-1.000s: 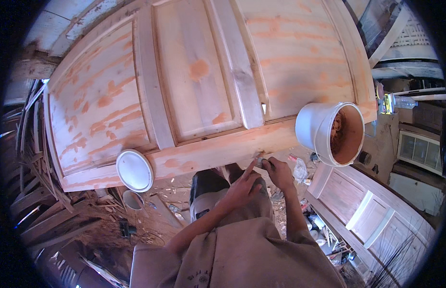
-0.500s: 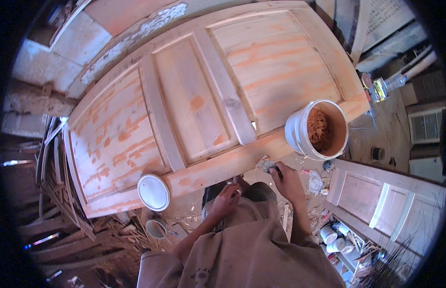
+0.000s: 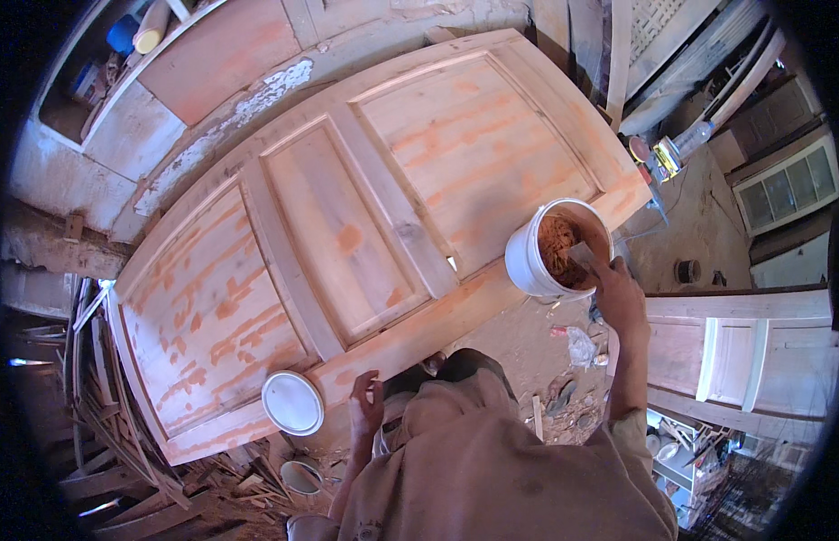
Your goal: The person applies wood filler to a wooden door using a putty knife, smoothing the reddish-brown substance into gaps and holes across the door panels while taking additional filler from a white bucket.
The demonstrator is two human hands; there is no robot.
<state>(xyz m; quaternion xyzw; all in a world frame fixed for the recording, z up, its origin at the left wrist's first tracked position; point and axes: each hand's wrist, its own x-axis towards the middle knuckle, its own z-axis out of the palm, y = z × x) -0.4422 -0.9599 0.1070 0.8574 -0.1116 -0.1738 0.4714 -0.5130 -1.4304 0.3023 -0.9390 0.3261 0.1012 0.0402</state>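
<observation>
My right hand reaches over the white bucket, its fingers closed on a putty knife. The blade's front touches the orange-brown filler inside. This bucket rests at the near right edge of a large panelled wooden door, which lies flat and carries orange filler smears. My left hand hangs by the door's near edge, right of a round white lid. Its fingers are curled in, with a small pale spot between them that I cannot make out.
Scrap wood strips pile up at the left. Another panelled door lies at the right, above a rack of containers. A plastic bag and wood chips litter the floor. Shelving stands at the far left.
My right hand has moved up and right, bringing the putty knife from the door's near edge into the bucket. My left hand has shifted left, toward the lid. The view has shifted too.
</observation>
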